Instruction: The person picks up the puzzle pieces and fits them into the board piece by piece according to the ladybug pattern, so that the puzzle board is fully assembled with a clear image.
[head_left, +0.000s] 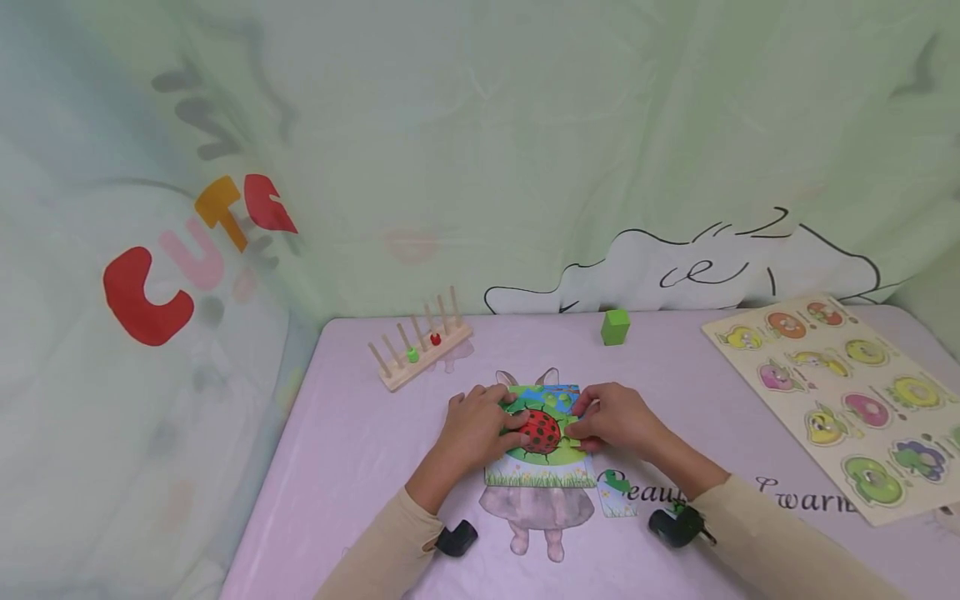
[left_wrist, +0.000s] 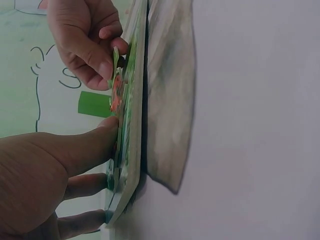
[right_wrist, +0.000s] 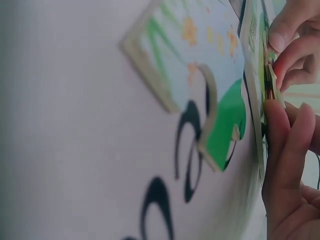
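A ladybug jigsaw puzzle (head_left: 525,473) lies in the middle of the table, green, blue and white around a red spotted ladybug (head_left: 542,432). My left hand (head_left: 474,427) rests on its left side, the thumb stretched over the picture and the other fingers along the upper left. Over the right side, my right hand (head_left: 618,419) pinches a green puzzle piece (head_left: 573,430) between thumb and fingers. The left wrist view shows that piece (left_wrist: 116,56) tilted up from the puzzle's surface. A loose puzzle piece (right_wrist: 187,50) with grass, flowers and a green patch lies beside the puzzle's lower right corner.
At the back left stands a wooden peg rack (head_left: 426,357) with a green and a red bead. A green block (head_left: 615,327) stands near the back edge. A wooden fruit puzzle board (head_left: 813,400) lies on the right. The tablecloth (head_left: 360,467) carries printed drawings and lettering.
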